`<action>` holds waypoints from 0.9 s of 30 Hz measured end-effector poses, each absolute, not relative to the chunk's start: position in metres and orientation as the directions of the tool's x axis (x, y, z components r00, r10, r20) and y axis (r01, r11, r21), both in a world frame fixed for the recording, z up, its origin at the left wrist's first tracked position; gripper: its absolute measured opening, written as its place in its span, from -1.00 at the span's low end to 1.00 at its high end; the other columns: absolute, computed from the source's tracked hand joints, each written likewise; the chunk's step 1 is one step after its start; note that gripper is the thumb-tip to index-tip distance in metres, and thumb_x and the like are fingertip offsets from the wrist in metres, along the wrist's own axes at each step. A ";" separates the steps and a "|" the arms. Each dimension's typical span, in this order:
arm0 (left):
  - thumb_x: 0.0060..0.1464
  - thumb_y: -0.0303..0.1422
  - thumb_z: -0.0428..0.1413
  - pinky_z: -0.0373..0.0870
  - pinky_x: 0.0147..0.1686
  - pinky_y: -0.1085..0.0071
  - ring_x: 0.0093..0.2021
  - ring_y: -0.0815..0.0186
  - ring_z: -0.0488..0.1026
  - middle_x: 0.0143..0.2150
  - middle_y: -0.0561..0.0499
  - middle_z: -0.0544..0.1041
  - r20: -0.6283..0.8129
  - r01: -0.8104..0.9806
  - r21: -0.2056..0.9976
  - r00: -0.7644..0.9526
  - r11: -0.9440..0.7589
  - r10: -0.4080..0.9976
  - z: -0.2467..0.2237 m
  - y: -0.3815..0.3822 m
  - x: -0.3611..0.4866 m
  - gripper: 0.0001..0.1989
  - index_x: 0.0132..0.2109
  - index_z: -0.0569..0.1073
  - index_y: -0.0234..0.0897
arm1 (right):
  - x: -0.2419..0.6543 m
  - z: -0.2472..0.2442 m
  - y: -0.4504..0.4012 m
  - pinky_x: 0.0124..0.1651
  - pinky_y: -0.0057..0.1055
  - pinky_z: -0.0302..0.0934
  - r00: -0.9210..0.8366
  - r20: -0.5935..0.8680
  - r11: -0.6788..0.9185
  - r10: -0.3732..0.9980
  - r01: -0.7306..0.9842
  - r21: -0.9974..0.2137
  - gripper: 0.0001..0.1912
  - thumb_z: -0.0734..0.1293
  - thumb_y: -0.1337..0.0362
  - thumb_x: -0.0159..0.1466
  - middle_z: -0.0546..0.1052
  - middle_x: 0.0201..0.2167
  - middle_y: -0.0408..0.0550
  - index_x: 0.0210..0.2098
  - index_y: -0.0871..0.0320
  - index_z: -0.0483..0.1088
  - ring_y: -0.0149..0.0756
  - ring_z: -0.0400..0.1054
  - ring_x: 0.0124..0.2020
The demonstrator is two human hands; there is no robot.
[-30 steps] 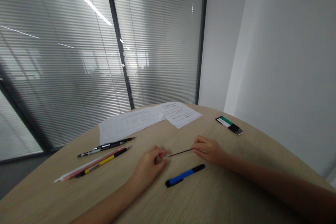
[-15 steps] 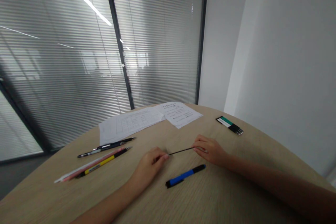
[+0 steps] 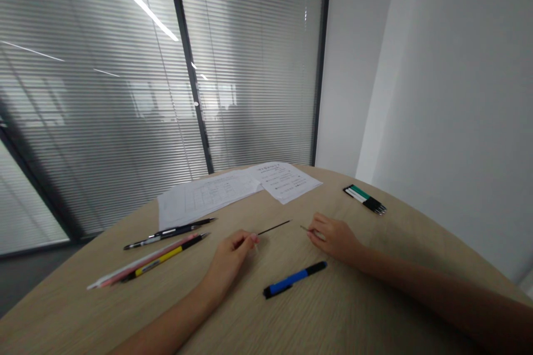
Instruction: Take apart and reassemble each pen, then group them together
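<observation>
My left hand (image 3: 235,252) pinches one end of a thin black pen refill (image 3: 275,228), which points up and to the right above the table. Opposite it, my right hand (image 3: 331,236) is closed on a small thin greyish piece (image 3: 304,228), perhaps a spring or a tip; its kind is too small to tell. A gap separates this piece from the refill's free end. On the table below both hands lies a blue and black pen (image 3: 295,279). Something clear and faint shows under my left fingertips, too blurred to name.
To the left lie a yellow and black pen (image 3: 166,258), a pink pen (image 3: 141,265) and dark pens (image 3: 170,233). Printed sheets (image 3: 208,194) rest at the table's (image 3: 350,316) far side. Several green, white and black pens (image 3: 364,198) lie side by side at the right.
My left hand has moved left and slightly up with the black refill. The refill has come away from my right hand, where a small thin piece now shows. The right hand has barely moved.
</observation>
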State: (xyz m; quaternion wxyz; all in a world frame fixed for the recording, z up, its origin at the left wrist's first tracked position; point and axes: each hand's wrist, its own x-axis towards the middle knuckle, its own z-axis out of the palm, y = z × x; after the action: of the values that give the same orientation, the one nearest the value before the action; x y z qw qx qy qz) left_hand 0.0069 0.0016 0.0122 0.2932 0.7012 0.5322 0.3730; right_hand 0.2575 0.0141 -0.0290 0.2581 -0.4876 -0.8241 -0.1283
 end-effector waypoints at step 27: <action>-0.06 -0.25 -0.05 0.25 -0.33 0.41 -0.38 0.28 0.37 -0.48 0.04 0.44 0.223 0.521 0.755 0.369 -0.399 0.902 0.015 -0.002 0.009 -0.76 -0.50 0.43 -0.26 | 0.258 -0.026 0.010 -0.42 -0.51 0.11 -0.567 0.591 0.700 0.573 0.714 0.006 -0.82 0.13 0.29 0.22 0.40 -0.44 -0.08 -0.38 0.13 0.34 -0.40 0.28 -0.42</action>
State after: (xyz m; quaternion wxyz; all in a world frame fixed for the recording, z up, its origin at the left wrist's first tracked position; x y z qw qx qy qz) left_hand 0.0088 -0.0025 0.0149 0.2968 0.7721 0.4608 0.3216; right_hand 0.2582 0.0095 -0.0258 0.2858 -0.3671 -0.8766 -0.1231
